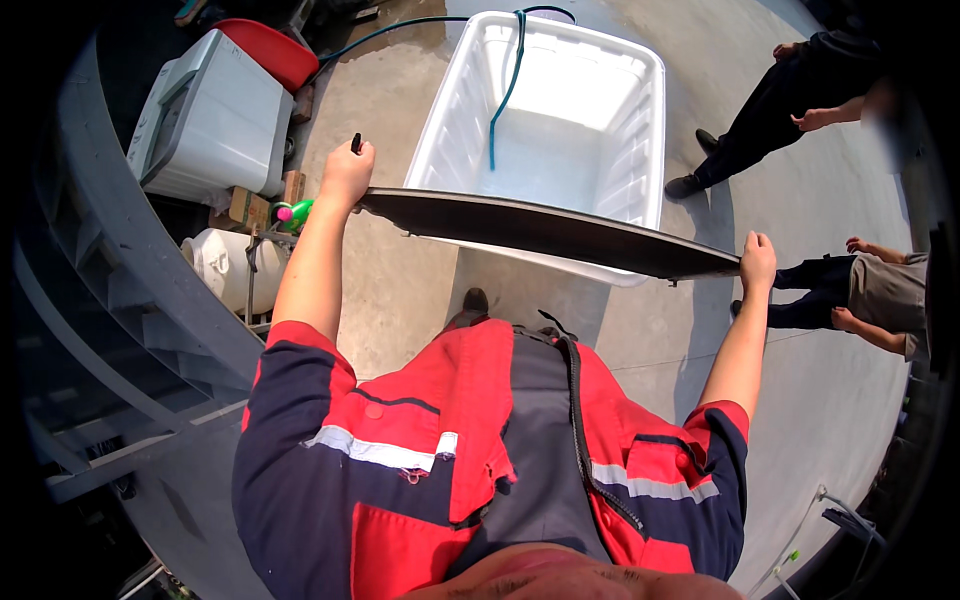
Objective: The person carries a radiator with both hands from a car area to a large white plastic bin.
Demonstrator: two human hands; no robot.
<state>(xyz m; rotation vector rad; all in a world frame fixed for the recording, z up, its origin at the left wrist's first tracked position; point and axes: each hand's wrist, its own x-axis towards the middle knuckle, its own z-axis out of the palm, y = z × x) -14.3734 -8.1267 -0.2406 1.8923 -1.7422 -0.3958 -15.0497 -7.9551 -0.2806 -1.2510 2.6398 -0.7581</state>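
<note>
Both my arms stretch forward with a long, dark, thin flat panel (550, 232) between them. My left hand (346, 174) is closed round its left end, and a small black piece pokes up beside the fingers. At the other end, slightly lower in the view, my right hand (758, 262) grips the panel's edge. We see the panel nearly edge-on, over the near side of a large white plastic tub (636, 125). Water covers the tub's bottom. A blue-green hose (511, 82) hangs over the far rim and down inside. The panel hides part of the tub's near wall.
Two people stand at the right, one in dark clothes (765, 115), another in a grey-brown shirt (885, 290). On the left are a white washing machine (220, 120), a red basin (265, 52), a green bottle (297, 213), a white jug (222, 262) and curved metal stairs (110, 240).
</note>
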